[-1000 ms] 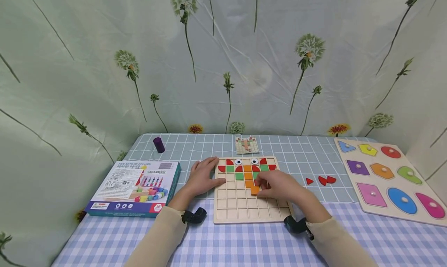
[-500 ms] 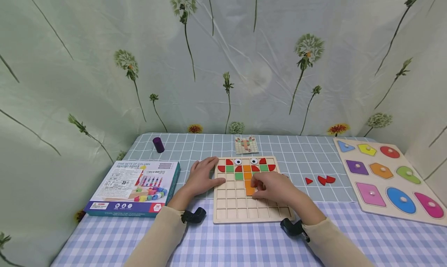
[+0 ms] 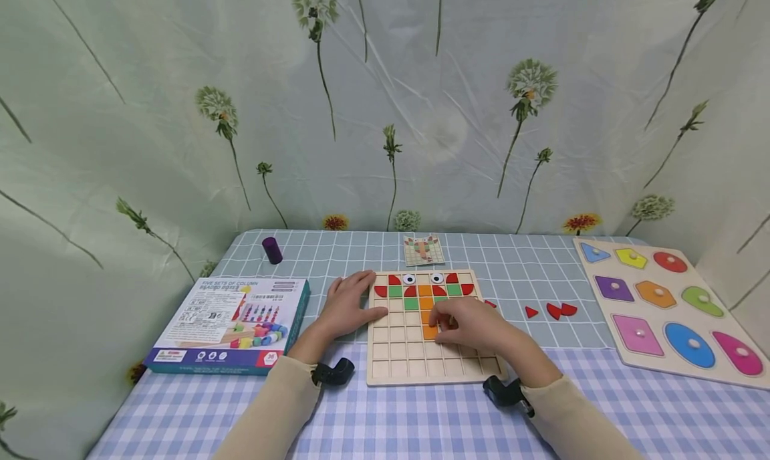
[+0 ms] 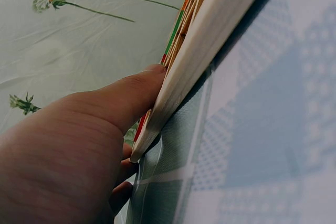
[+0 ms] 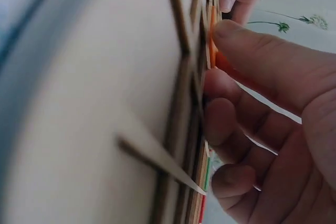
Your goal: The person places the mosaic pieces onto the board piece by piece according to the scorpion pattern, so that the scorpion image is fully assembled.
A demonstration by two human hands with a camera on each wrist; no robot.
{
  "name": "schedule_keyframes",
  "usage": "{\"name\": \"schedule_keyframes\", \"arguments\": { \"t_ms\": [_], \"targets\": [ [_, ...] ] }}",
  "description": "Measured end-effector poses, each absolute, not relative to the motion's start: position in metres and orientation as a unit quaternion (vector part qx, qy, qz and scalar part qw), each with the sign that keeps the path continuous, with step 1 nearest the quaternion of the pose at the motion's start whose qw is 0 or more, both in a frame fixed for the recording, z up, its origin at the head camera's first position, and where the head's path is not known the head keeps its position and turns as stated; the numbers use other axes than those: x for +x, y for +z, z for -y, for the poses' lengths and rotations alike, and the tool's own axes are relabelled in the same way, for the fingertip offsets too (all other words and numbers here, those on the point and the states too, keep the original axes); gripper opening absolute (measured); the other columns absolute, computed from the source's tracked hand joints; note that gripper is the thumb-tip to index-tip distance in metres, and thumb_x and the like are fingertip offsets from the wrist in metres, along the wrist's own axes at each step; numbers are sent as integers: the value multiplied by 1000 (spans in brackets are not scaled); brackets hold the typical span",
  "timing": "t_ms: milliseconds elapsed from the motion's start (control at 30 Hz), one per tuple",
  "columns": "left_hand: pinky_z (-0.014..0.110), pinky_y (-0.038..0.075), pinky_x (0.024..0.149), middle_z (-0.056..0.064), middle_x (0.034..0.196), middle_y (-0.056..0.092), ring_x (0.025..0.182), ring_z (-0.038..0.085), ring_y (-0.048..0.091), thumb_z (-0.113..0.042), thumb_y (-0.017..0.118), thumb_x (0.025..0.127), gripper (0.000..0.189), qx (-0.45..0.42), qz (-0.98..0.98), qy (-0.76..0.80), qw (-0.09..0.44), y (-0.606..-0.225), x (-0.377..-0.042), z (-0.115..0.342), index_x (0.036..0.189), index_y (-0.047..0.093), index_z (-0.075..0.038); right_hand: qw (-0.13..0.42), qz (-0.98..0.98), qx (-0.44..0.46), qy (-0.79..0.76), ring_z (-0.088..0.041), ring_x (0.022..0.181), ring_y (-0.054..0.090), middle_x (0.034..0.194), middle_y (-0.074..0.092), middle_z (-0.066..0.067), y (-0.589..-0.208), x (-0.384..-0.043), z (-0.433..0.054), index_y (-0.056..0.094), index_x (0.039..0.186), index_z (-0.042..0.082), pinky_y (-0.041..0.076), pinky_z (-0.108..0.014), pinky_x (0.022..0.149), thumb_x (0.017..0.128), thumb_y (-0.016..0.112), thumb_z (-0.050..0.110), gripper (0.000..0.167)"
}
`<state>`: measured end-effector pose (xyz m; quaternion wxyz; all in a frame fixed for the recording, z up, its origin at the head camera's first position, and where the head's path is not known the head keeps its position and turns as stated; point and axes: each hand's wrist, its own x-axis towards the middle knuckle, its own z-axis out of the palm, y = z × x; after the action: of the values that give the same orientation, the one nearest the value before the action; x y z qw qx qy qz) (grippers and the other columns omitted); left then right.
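Observation:
A square wooden grid board (image 3: 398,361) lies in front of me, its upper cells partly filled with red, green and orange pieces and two eye tiles (image 3: 409,279). My left hand (image 3: 347,307) rests at the board's left edge, thumb touching the rim and fingers by the far corner. Low in the orange column, my right hand (image 3: 466,321) pinches an orange tile (image 3: 430,332). The right wrist view has the thumb against this orange tile (image 5: 212,40), with the other fingers curled beside the board. Some cells lie hidden beneath the right hand.
Several loose red pieces (image 3: 554,311) lie right of the board. Behind it is a small pattern card (image 3: 424,251). A boxed bead set (image 3: 231,323) and a purple cylinder (image 3: 272,250) stand left; a knobbed shape puzzle (image 3: 664,299) lies far right.
My right hand has moved slightly left with the orange tile, which now lines up under the orange column. A red piece now shows beside the hand. The left hand stays put.

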<state>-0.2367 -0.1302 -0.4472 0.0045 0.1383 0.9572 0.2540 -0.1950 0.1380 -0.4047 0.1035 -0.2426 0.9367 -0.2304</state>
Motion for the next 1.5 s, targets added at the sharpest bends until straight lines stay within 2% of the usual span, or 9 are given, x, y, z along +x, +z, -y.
{"name": "schedule_keyframes", "arguments": {
  "t_ms": [133,300,400,600,933,1267,1500],
  "targets": [
    [59,12,124,8,159,40,150,28,32,-51,73,86,83,138,-958,253,4,-448,-237,130,153,42,-14,124,-929,-255,-236,-9,74,53,74,57,10,-401,-196,-143,72,97,24,44,-24,67,87,77,21,11],
    [59,12,124,8,159,40,150,28,32,-51,73,86,84,138,-958,252,4,-447,-236,130,153,42,-13,157,-914,-278,-249,-9,76,53,76,56,9,-396,-197,-151,73,105,21,43,-23,68,88,75,15,18],
    [59,13,123,8,159,41,150,28,32,-51,74,86,84,138,-958,252,2,-446,-236,130,153,42,-13,166,-905,-291,-262,-9,74,53,76,56,9,-395,-198,-155,73,104,20,44,-22,67,88,74,12,17],
    [59,13,123,8,159,41,150,28,32,-51,73,86,84,137,-958,251,2,-448,-236,130,153,42,-13,152,-906,-289,-269,-8,73,55,78,58,9,-394,-202,-164,70,95,21,48,-21,67,90,71,12,10],
    [59,12,124,8,159,41,150,28,32,-51,74,85,84,138,-957,256,2,-448,-237,130,153,42,-14,134,-921,-240,-275,-13,79,56,86,64,6,-379,-209,-190,70,95,16,49,-24,69,91,72,13,6],
    [59,13,123,8,158,41,150,28,32,-51,73,85,83,139,-956,257,2,-449,-236,130,153,42,-13,120,-940,-186,-261,-17,85,58,99,66,-4,-372,-214,-228,68,110,10,53,-27,72,89,70,10,21],
    [59,13,123,9,159,41,150,29,32,-50,74,86,83,143,-957,254,0,-449,-236,131,153,42,-13,135,-939,-161,-273,-17,78,58,105,64,-12,-376,-216,-260,65,116,6,53,-28,67,87,73,12,31]
  ]
}}
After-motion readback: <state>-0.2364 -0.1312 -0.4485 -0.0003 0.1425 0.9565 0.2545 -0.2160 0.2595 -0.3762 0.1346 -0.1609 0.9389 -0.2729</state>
